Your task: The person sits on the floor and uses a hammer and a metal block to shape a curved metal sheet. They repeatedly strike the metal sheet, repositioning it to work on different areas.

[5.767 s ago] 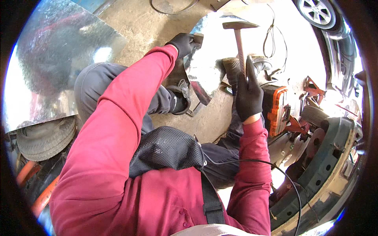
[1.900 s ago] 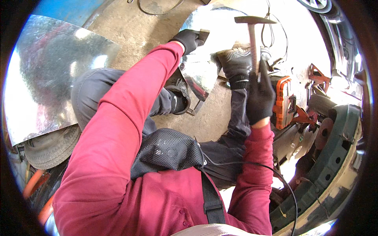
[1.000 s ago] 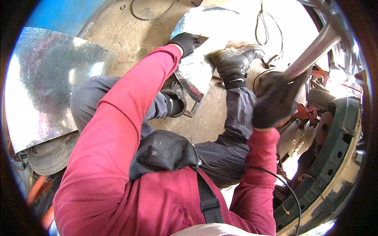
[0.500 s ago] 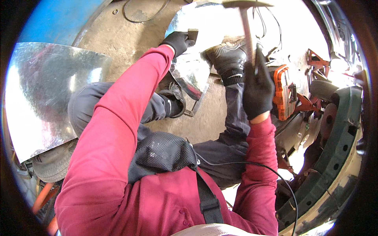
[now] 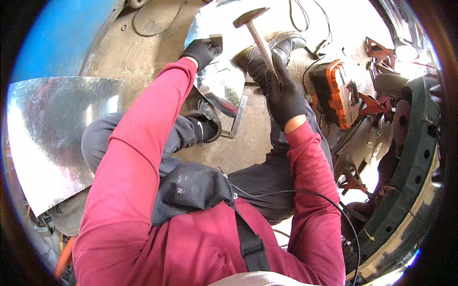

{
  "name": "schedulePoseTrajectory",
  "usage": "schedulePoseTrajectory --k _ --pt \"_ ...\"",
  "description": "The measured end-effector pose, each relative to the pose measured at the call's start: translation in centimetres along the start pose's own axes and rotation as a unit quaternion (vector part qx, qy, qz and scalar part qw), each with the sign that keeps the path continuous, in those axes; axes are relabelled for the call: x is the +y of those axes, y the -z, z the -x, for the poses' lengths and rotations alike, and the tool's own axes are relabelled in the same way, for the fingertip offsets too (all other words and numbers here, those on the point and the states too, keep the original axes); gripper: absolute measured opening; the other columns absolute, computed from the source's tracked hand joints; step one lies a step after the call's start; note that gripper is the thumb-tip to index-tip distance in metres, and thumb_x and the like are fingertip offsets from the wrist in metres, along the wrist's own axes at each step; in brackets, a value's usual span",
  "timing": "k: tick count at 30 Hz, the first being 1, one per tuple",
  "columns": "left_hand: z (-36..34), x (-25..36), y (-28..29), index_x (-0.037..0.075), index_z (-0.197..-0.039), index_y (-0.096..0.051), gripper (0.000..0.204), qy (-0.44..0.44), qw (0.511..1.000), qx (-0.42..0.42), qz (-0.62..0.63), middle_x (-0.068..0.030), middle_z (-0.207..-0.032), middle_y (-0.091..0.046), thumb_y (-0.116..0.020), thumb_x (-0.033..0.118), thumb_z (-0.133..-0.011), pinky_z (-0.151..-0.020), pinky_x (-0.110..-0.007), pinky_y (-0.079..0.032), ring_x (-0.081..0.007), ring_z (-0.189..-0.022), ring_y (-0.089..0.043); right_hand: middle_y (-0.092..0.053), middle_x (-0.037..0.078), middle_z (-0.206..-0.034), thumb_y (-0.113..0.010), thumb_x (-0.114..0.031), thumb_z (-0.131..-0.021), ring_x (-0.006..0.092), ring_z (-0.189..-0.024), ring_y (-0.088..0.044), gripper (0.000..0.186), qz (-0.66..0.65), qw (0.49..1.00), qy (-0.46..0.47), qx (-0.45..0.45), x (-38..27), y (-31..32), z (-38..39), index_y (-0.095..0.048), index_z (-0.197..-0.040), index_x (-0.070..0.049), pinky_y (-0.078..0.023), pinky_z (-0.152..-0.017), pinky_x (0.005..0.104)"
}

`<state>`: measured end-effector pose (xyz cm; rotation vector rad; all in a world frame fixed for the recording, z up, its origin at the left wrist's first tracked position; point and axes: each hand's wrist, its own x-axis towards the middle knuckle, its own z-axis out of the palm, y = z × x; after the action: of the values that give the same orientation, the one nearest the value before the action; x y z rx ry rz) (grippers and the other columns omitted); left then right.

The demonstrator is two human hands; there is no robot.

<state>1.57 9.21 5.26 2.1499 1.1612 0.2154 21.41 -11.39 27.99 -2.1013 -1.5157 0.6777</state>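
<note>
A shiny sheet of metal (image 5: 224, 81) lies on the concrete floor in front of me, pinned by my boot (image 5: 276, 47). My left hand (image 5: 200, 50), in a black glove, grips a small flat block at the sheet's upper left edge. My right hand (image 5: 285, 97), also gloved, is closed around the wooden handle of a hammer (image 5: 255, 28). The hammer head hangs just above the sheet, close to the left hand.
A second large metal sheet (image 5: 52, 138) lies at the left. An orange and black tool case (image 5: 336, 93) sits at the right beside red metal brackets (image 5: 377, 50). A dark green curved frame (image 5: 420, 157) runs along the right edge. Cables (image 5: 300, 14) trail at the top.
The hammer swung back to the right about a second ago and has come forward again; its head now sits lower, over the sheet. My left hand has stayed on the sheet's edge.
</note>
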Motion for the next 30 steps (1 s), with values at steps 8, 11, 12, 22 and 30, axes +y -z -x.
schedulePoseTrajectory --k 8,11,12,22,30 --pt "-0.2 3.6 0.9 0.016 -0.117 -0.079 0.034 0.000 0.999 -0.020 -0.025 -0.0122 -0.118 -0.077 -0.064 0.042 -0.101 -0.098 -0.043 -0.056 -0.0361 -0.107 -0.072 -0.067 0.023 -0.143 -0.063 -0.004 -0.105 0.0205 -0.123 -0.070 0.053 -0.086 0.963 0.194 0.164 -2.1 2.4 0.0 -0.050 -0.157 -0.003 -0.054 -0.100 0.0329" --pt "-1.0 3.7 1.0 0.016 -0.116 -0.078 0.035 -0.004 0.999 -0.036 0.004 -0.0130 -0.118 -0.077 -0.065 0.042 -0.099 -0.099 -0.044 -0.055 -0.0375 -0.109 -0.071 -0.069 0.027 -0.131 -0.060 -0.015 -0.108 0.0325 -0.109 -0.075 0.055 0.091 0.967 0.217 0.102 1.8 -0.4 0.7 -0.043 -0.160 -0.005 -0.059 -0.088 0.0431" --pt "-1.5 3.3 0.6 0.016 -0.117 -0.078 0.035 -0.021 0.999 -0.035 0.008 -0.0134 -0.118 -0.076 -0.066 0.042 -0.098 -0.099 -0.044 -0.055 -0.0379 -0.109 -0.071 -0.073 0.029 -0.121 -0.058 -0.019 -0.109 0.0387 -0.100 -0.077 0.056 0.250 0.943 0.218 0.006 4.9 -1.7 0.3 -0.041 -0.162 -0.009 -0.060 -0.080 0.0479" --pt "2.1 -1.2 5.0 -0.005 -0.110 -0.075 0.045 0.104 0.992 0.020 0.069 -0.0265 -0.104 -0.077 -0.072 0.038 -0.099 -0.085 -0.041 -0.058 -0.0343 -0.094 -0.077 -0.074 0.021 -0.107 -0.073 -0.017 -0.096 0.0336 -0.107 -0.072 0.056 0.143 0.978 0.146 0.032 2.9 3.3 5.9 -0.059 -0.150 -0.007 -0.055 -0.089 0.0425" --pt "6.8 -9.9 5.4 0.004 -0.132 -0.067 0.032 0.215 0.754 0.213 0.582 -0.0102 -0.122 -0.074 -0.071 0.013 -0.102 -0.088 -0.038 -0.063 -0.0232 -0.103 -0.076 -0.075 0.024 -0.095 -0.060 -0.036 -0.105 0.0469 -0.083 -0.074 0.051 0.218 0.952 -0.092 -0.195 5.4 -0.4 8.1 -0.052 -0.155 -0.036 -0.057 -0.074 0.0559"
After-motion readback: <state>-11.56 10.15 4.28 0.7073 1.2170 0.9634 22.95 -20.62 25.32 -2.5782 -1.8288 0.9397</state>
